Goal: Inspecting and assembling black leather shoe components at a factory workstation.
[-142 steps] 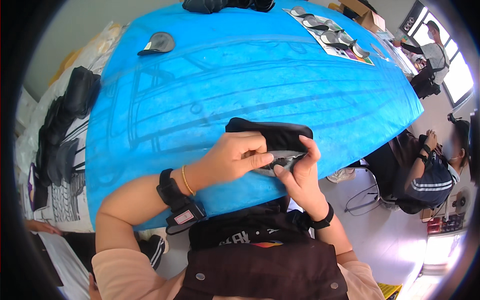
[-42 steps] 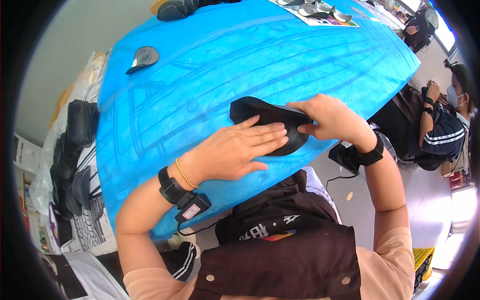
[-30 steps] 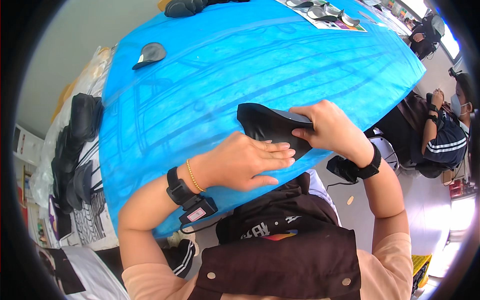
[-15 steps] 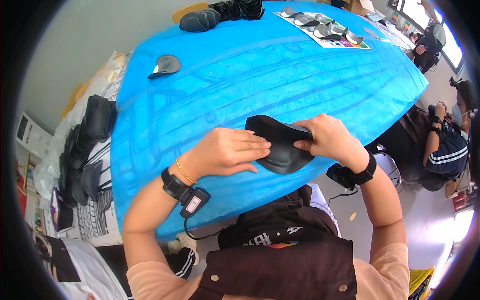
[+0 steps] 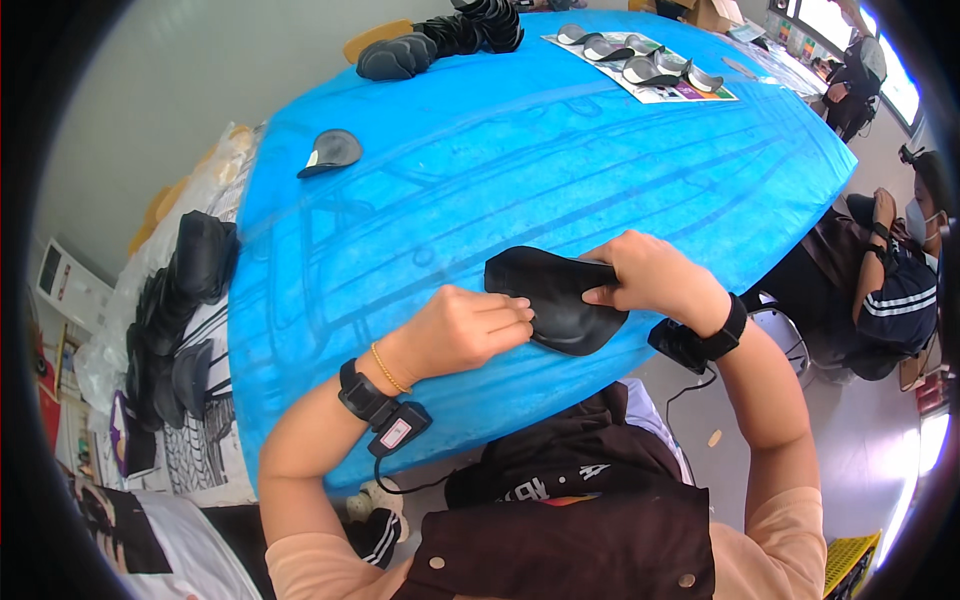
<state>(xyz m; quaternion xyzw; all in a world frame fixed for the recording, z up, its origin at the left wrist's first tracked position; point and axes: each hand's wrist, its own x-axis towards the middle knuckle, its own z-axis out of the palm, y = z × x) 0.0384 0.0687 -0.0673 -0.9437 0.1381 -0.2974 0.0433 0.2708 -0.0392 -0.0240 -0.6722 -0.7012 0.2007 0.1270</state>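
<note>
A black, smooth, curved moulded piece (image 5: 570, 315) is held just above the near edge of the blue-covered table (image 5: 430, 190). My right hand (image 5: 655, 280) grips its right rim, thumb on the near face and fingers behind. My left hand (image 5: 465, 328) is closed, its bunched fingertips against the piece's left side; whether anything small sits between them is hidden. A similar dark grey piece with a pale patch (image 5: 338, 150) lies alone at the far left of the table. Each of my wrists wears a black strapped device, such as the left wristband (image 5: 368, 395).
Stacks of black moulded pieces (image 5: 395, 57) stand at the table's back edge, and more (image 5: 190, 265) are piled on the left. Several grey ones (image 5: 655, 70) rest on a printed sheet. A seated person (image 5: 895, 270) works at the right; a yellow basket (image 5: 850, 560) is low right.
My left fingers, stretched across the piece before, have drawn back to its left side and curled together. The right hand keeps its grip, and the piece has tilted slightly.
</note>
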